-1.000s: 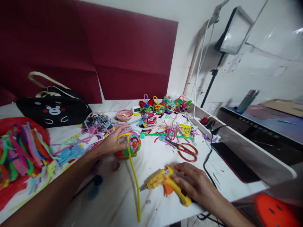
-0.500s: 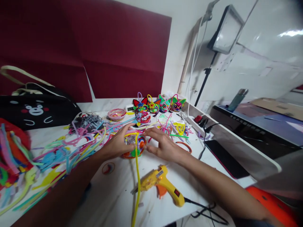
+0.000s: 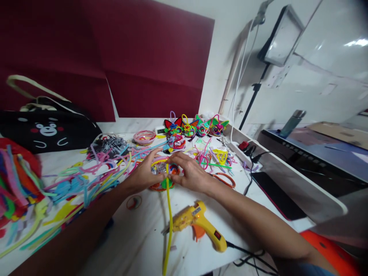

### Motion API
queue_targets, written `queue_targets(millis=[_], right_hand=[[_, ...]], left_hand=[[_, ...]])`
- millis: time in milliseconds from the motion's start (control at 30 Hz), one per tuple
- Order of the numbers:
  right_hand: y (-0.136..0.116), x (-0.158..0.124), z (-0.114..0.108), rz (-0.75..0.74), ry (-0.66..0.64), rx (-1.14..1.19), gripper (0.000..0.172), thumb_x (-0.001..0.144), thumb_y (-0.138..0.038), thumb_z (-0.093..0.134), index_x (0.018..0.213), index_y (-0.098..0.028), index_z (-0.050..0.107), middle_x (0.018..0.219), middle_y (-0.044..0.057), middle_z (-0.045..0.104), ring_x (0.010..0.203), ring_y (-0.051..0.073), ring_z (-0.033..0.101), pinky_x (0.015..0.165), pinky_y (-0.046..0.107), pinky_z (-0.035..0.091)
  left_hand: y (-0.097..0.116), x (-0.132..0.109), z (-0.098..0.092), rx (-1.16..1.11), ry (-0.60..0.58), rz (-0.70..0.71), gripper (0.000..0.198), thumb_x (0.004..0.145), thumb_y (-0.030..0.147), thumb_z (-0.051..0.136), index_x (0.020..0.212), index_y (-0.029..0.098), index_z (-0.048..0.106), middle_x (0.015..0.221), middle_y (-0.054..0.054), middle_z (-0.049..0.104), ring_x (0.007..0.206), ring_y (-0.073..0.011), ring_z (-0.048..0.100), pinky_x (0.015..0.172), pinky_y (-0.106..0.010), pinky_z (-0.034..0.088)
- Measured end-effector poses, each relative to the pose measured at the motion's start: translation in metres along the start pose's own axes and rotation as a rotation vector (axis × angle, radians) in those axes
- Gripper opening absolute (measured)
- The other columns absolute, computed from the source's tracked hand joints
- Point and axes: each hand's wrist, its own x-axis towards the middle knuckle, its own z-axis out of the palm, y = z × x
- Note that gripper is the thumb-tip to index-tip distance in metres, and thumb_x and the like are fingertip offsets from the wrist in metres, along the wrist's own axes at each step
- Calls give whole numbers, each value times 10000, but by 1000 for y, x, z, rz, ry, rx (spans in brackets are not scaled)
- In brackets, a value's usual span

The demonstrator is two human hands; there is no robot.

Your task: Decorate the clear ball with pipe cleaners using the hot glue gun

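Observation:
A small colourful pipe-cleaner craft ball (image 3: 162,184) sits on the white table (image 3: 143,241). My left hand (image 3: 142,175) cups it from the left, fingers curled around it. My right hand (image 3: 190,174) presses on it from the right, fingers pinching near the top of a long yellow pipe cleaner (image 3: 168,230) that runs from the ball toward me. A yellow hot glue gun (image 3: 198,224) lies on the table just in front of my right forearm, untouched.
Several finished cat-face crafts (image 3: 197,128) stand at the back. Loose pipe cleaners (image 3: 86,180) cover the left side, with a red pile (image 3: 14,184) and a black bear bag (image 3: 48,130). Orange-handled scissors (image 3: 225,179), a power strip (image 3: 244,147) and a dark tablet (image 3: 276,195) lie on the right.
My right hand let go of the glue gun and moved up to the craft ball, closing in on it and the yellow pipe cleaner. The left hand stayed on the ball.

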Motion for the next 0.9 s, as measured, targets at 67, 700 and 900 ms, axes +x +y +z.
queue_targets(millis=[67,700,900], right_hand=[[-1,0,0,13,0,-8,304,829,-198,681,1117,-149,598,1145,119,610,1090,240,593,942,378,486],[2,6,1,148,13,58,346,712,-132,715,1037,-188,608,1052,56,604,975,211,601,868,356,475],[5,5,4,157,37,92,355,698,-126,711,1030,-194,605,1055,57,611,1002,214,603,885,362,479]], left_hand=[[0,-1,1,-25,13,2,885,653,421,679,1446,205,350,1421,-134,495,1320,-375,465,1091,-516,398],[-28,-22,13,-391,115,14,723,827,467,553,1446,163,335,1494,-153,422,1443,-350,314,1183,-528,276],[-31,-26,16,-534,144,30,643,822,424,562,1391,179,390,1463,-151,467,1434,-350,336,1190,-554,245]])
